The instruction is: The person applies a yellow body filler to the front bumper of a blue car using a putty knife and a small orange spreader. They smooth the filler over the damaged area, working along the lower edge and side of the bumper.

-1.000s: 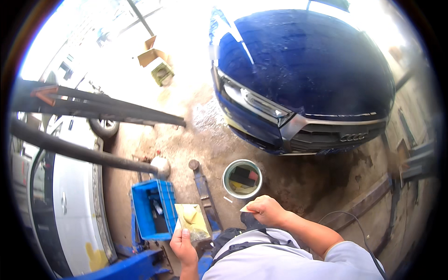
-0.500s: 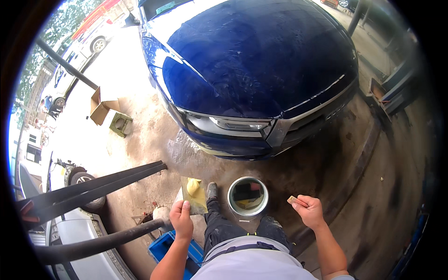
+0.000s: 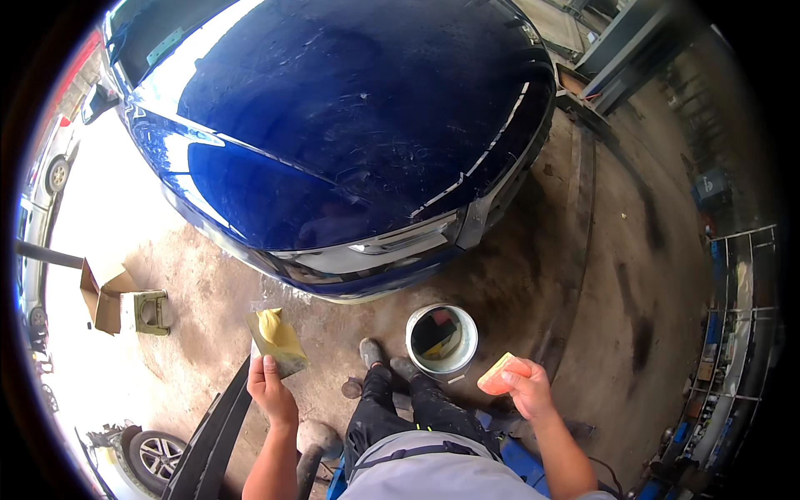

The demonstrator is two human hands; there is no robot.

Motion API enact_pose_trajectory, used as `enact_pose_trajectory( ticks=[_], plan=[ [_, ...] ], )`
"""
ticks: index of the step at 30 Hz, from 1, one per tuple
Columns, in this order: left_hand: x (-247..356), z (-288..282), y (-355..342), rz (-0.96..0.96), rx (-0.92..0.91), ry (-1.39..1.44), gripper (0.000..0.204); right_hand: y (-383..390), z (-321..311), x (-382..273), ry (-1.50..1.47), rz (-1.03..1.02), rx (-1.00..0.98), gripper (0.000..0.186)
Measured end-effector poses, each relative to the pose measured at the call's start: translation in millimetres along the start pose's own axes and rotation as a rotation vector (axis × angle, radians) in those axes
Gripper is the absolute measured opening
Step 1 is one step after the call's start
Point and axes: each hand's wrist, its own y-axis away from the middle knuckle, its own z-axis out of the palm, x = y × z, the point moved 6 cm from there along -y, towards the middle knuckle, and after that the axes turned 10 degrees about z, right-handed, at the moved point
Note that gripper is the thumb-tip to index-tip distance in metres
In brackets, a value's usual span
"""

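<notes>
My left hand grips the lower edge of a thin, flat mixing board, thumb on top. A lump of soft yellow putty sits on the board, with more smeared around it. In my right hand is a flat orange-pink spreader, pinched between thumb and fingers, with a yellowish edge. Both hands are held apart in front of my body. Ahead of them stands a dark blue car, its hood marked with pale smears and streaks.
A round bucket with dark liquid stands by my feet. Left of the car are a green stool and an open cardboard box. Black lift arms reach in at lower left, near a wheel. A cluttered rack lines the right.
My view has turned, so the car and stool appear farther left. The spreader in my right hand has tilted, showing its broad orange face. My feet are now closer together.
</notes>
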Motion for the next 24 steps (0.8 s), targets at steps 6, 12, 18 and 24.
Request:
enact_pose_trajectory(
  ticks=[6,12,18,24],
  plan=[
    [5.3,48.3,-27.2,0.141,-0.138,0.062,0.021,-4.0,-15.3,57.3,-0.223,-0.011,0.095,0.021],
    [3.0,92.1,-12.6,0.201,-0.299,0.039,0.021,4.6,-2.8,99.4,-0.146,0.028,0.093,0.026],
    [4.1,132.8,-0.7,0.236,-0.383,0.110,0.021,47.3,-31.6,102.1,-0.195,-0.082,0.221,0.026],
    [-3.9,167.5,8.9,0.257,-0.430,0.125,0.021,50.9,-78.9,129.7,-0.356,-0.200,0.288,0.025]
  ],
)
